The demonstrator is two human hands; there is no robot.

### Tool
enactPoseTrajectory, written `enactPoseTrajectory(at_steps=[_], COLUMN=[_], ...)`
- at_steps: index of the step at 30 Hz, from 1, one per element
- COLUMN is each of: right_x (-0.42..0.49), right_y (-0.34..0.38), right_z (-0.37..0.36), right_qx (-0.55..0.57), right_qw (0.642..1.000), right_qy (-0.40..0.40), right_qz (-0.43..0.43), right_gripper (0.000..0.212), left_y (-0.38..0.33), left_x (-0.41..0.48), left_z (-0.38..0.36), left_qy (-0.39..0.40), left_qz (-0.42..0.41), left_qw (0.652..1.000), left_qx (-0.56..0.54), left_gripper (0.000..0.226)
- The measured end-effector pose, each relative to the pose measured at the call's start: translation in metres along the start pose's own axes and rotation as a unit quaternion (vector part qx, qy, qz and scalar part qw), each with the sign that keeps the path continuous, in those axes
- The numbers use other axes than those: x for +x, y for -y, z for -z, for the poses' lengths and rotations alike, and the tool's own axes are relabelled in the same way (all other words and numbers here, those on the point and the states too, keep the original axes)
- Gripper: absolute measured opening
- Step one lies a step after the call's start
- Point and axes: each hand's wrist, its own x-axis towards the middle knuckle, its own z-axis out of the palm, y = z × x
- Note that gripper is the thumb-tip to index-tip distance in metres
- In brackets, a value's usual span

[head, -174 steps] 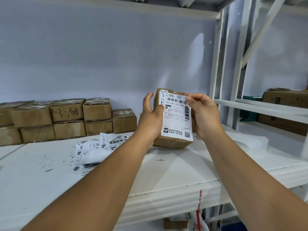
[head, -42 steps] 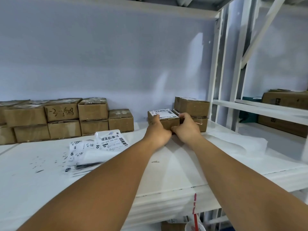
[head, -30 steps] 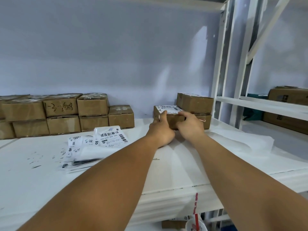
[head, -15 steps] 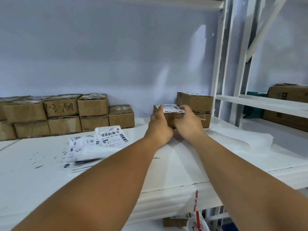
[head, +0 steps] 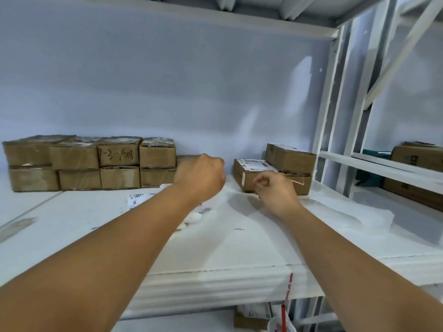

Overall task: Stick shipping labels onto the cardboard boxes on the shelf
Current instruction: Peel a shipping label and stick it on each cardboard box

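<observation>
brown box (head: 247, 183) with a label (head: 255, 163) sits right of the middle of the frame, just behind the right hand (head: 275, 190). both hands are curled up and empty; the left hand (head: 200, 178) floats mid-frame.

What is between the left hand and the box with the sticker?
Only bare white shelf, in the head view. The left hand and the box do not touch.

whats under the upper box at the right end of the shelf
A second cardboard box lies under the upper box, only its front edge showing. The right hand covers its left part.
</observation>
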Motion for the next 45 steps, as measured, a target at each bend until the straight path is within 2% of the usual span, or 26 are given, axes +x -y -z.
enactPoseTrajectory(at_steps=[4,5,7,9,11,13,16,19,22,24,27,31,36,42,45], right_x=[-0.005,-0.004,0.001,0.009,0.019,0.032,0.048,0.060,0.063,0.066,0.071,0.069,0.059,0.055,0.048], right_y=[0.028,0.037,0.053,0.068,0.079,0.085,0.089,0.089,0.086,0.086,0.089,0.091,0.086,0.068,0.066], right_z=[-0.008,-0.012,-0.026,-0.045,-0.063,-0.079,-0.091,-0.101,-0.116,-0.124,-0.128,-0.134,-0.123,-0.092,-0.081], right_qx=[-0.016,-0.031,-0.054,-0.067,-0.089,-0.118,-0.172,-0.159,-0.142,-0.137,-0.143,-0.138,-0.116,0.052,0.112], right_qw=[0.997,0.995,0.991,0.991,0.991,0.990,0.978,0.976,0.977,0.980,0.981,0.984,0.993,0.994,0.988], right_qy=[0.048,0.067,0.085,0.072,0.056,0.068,0.115,0.134,0.123,0.112,0.116,0.106,0.024,-0.056,-0.086], right_qz=[0.062,0.073,0.090,0.093,0.076,0.047,0.033,0.063,0.099,0.093,0.064,0.038,0.003,-0.071,-0.068], right_gripper=[0.019,0.018,0.017,0.015,0.017,0.035,0.056,0.054,0.044,0.042,0.045,0.061,0.052,0.048,0.047], left_y=[0.059,0.069,0.088,0.103,0.113,0.119,0.119,0.113,0.111,0.110,0.109,0.110,0.111,0.115,0.115], left_x=[-0.015,-0.019,-0.024,-0.026,-0.028,-0.029,-0.032,-0.031,-0.027,-0.027,-0.028,-0.028,-0.026,-0.022,-0.020], left_z=[0.003,-0.001,-0.011,-0.018,-0.025,-0.032,-0.037,-0.041,-0.046,-0.049,-0.047,-0.046,-0.047,-0.044,-0.043], left_qy=[0.040,0.054,0.058,0.015,-0.009,0.008,0.095,0.150,0.149,0.143,0.109,0.042,0.014,-0.092,-0.145], left_qz=[0.003,0.000,0.041,0.114,0.167,0.180,0.159,0.100,0.090,0.090,0.072,0.083,0.113,0.186,0.233], left_qw=[0.998,0.998,0.989,0.959,0.938,0.936,0.942,0.964,0.965,0.962,0.965,0.976,0.975,0.931,0.899], left_qx=[0.045,0.017,-0.127,-0.260,-0.305,-0.303,-0.280,-0.197,-0.198,-0.216,-0.228,-0.197,-0.191,-0.299,-0.341], left_gripper=[0.024,0.025,0.026,0.021,0.018,0.022,0.054,0.080,0.076,0.067,0.052,0.035,0.025,0.021,0.021])
